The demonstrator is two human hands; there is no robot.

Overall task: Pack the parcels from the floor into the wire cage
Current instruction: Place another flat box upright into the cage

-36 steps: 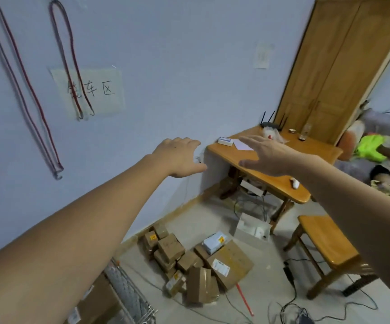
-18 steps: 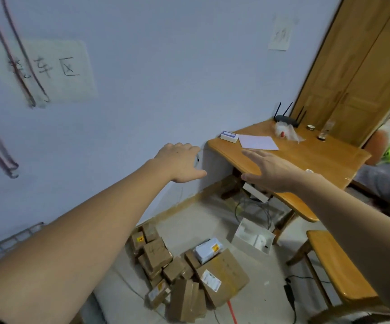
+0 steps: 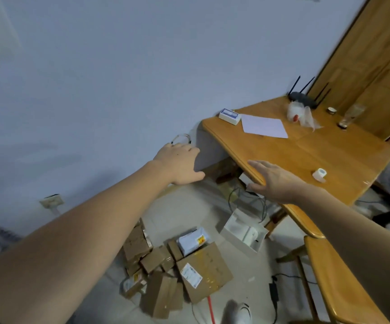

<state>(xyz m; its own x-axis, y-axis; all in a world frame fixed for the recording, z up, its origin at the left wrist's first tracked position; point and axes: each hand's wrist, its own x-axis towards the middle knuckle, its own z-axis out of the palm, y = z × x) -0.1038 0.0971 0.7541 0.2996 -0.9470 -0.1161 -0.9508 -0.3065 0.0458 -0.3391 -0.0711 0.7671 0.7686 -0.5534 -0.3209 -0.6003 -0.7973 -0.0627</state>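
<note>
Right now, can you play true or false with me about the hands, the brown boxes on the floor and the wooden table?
1. Both hands hold nothing. True: the left hand and right hand are open and empty.
2. The brown cardboard parcels lie in a heap on the floor. True.
3. A black router with antennas sits on the floor. False: it stands at the back of the orange-brown wooden table.
4. A white sheet of paper lies on the table. True.
5. The right hand is gripping a parcel. False: it is stretched out near the table's edge, well above the parcels.
</note>
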